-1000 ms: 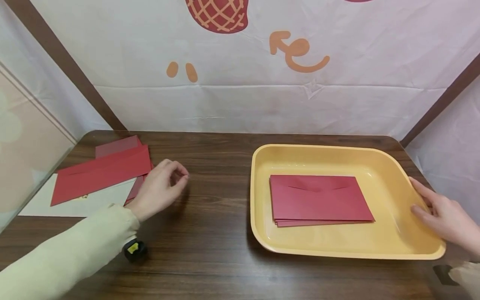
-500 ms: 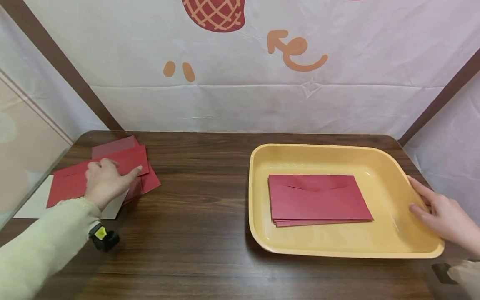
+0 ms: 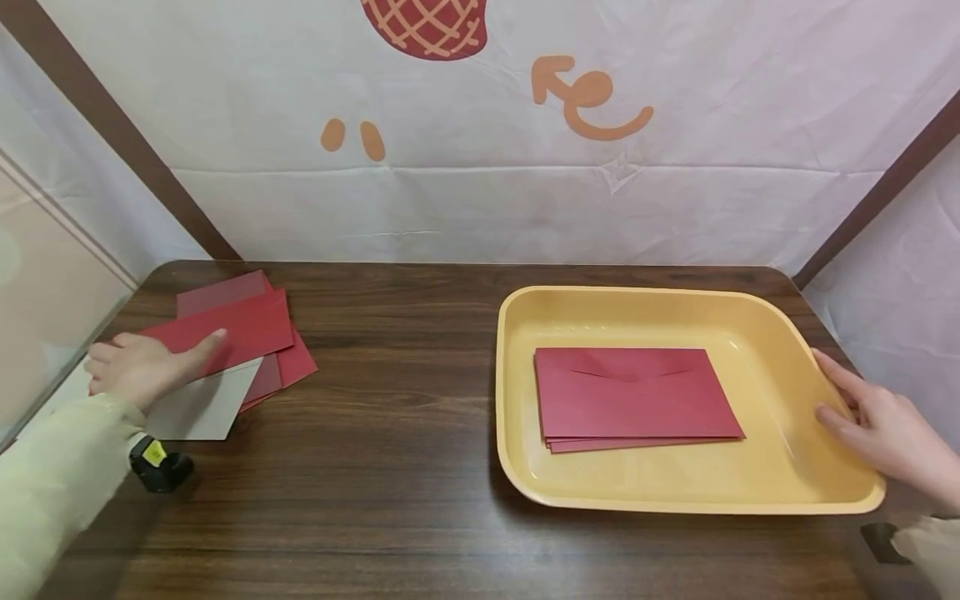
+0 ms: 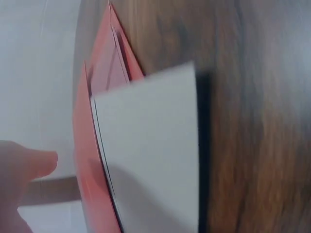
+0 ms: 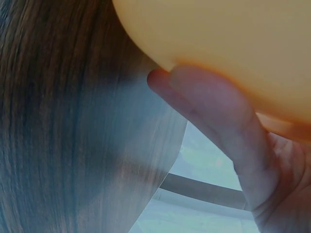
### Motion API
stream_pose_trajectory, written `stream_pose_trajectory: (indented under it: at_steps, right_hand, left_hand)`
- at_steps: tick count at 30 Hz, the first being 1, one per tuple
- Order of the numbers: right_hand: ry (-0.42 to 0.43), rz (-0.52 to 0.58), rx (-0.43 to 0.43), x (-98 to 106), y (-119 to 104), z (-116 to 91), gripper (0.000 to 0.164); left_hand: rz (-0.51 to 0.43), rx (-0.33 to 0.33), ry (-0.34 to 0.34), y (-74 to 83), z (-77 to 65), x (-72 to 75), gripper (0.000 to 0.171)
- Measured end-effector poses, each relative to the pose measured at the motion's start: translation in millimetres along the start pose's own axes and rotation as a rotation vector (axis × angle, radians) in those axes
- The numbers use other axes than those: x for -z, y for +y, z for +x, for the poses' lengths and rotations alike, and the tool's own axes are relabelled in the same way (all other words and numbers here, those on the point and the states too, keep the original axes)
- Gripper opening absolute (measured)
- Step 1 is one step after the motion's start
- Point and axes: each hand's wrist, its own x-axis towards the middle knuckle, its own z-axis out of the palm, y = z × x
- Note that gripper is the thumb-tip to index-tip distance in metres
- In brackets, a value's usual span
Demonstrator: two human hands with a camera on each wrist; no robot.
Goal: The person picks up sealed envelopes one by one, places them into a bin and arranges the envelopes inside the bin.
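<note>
At the left side of the table lies a loose pile of envelopes. My left hand (image 3: 142, 367) is over its left part, thumb stretched out and fingers spread. Beneath it, a bright red envelope (image 3: 251, 329) overlaps a white envelope (image 3: 202, 412); darker red envelopes (image 3: 300, 360) stick out behind and to the right. In the left wrist view the thumb (image 4: 36, 162) stands apart from the red envelope's edge. My right hand (image 3: 892, 429) grips the right rim of a yellow tray (image 3: 637, 483), thumb on the inside. Inside the tray rests a neat stack of dark red envelopes (image 3: 637, 392).
The dark wooden table (image 3: 390, 467) stretches between the pile and the tray. A white printed cloth (image 3: 450, 208) hangs along the back edge, with more cloth at both sides. A black wrist band (image 3: 159, 465) sits on the left wrist.
My left hand has moved left, from beside the pile's right end to over its left part, and its fingers have opened out. The right hand stays on the tray rim.
</note>
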Motion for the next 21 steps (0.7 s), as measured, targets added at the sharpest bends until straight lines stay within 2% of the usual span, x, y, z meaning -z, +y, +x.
stream_pose_trajectory:
  at_steps: [6, 12, 15, 18, 21]
  right_hand:
    - [0.004, 0.013, 0.003, -1.0, 1.3, 0.5, 0.066]
    - [0.007, 0.021, 0.008, -2.1, 2.0, 0.7, 0.066]
    - [0.005, 0.028, 0.001, -1.7, 1.7, 1.0, 0.066]
    - [0.002, 0.031, -0.006, -1.0, 1.1, 1.4, 0.066]
    - [0.005, 0.025, -0.009, -0.8, 0.4, 1.0, 0.066]
  left_hand:
    - [0.089, -0.004, -0.065, -16.0, 10.2, 0.8, 0.129]
    - [0.151, -0.003, -0.073, -22.3, 16.7, -6.2, 0.131]
    - [0.153, -0.003, -0.105, -23.3, 17.9, -9.4, 0.131]
    - [0.118, -0.001, -0.145, -24.1, 18.0, -10.7, 0.130]
    - [0.104, -0.025, -0.164, -24.1, 17.8, -10.9, 0.129]
